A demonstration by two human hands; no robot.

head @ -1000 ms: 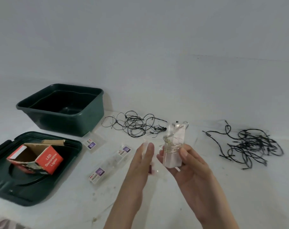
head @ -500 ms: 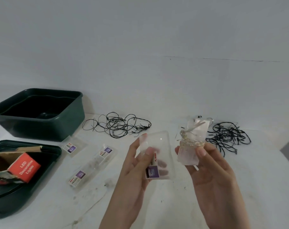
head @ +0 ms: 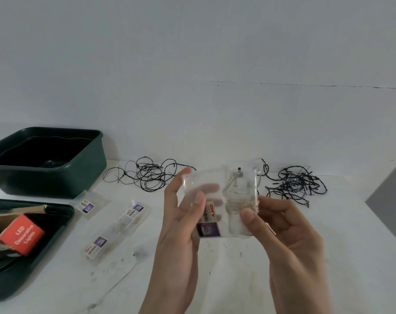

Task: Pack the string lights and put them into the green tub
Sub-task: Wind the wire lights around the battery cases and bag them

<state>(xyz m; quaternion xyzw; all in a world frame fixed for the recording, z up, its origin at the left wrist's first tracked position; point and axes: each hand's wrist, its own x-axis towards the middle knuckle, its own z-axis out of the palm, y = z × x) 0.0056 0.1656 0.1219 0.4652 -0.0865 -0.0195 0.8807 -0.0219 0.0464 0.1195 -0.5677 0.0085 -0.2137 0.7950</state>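
My left hand (head: 181,220) pinches a clear plastic packet (head: 202,196) with a purple and white label, holding it upright above the table. Right beside it, my right hand (head: 283,234) grips a white battery box with thin wire string lights wound round it (head: 242,200); the box touches or overlaps the packet's right edge. The dark green tub (head: 56,175) stands at the back left, its inside bare. Two tangles of black string lights lie on the table: one (head: 147,175) right of the tub, one (head: 294,184) at the far right.
The tub's green lid (head: 56,214) lies at the front left with an open red "LED Decorative Lights" carton (head: 18,236) on it. A long clear packet (head: 117,230) and a small one (head: 90,203) lie between lid and hands. The white table (head: 215,279) ends at the right.
My left hand picked up the clear packet and raised it. Both hands have come together, so the wound lights now meet the packet's edge.
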